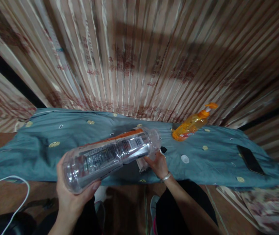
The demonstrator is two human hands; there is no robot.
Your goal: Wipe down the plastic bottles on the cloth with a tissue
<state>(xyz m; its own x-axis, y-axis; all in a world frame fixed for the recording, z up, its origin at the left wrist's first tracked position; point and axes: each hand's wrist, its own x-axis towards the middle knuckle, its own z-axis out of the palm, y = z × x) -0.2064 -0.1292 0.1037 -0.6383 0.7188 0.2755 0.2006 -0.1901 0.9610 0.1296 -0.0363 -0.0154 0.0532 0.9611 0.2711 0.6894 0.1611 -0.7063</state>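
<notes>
My left hand (72, 195) grips the base of a large clear plastic bottle (110, 155), held on its side with its labelled body pointing right. My right hand (157, 164) is at the bottle's mouth end, fingers on a crumpled white paper or wrapper (143, 164) under it, a bracelet on the wrist. A small black piece (163, 149) lies just past the fingertips. A white cap (185, 159) lies on the cloth to the right.
A teal cloth with gold dots (43, 140) covers the table. An orange pump bottle (193, 123) stands at the back right, a dark phone (250, 160) lies at the far right. Striped curtain (139, 55) behind. White cable (19, 192) at lower left.
</notes>
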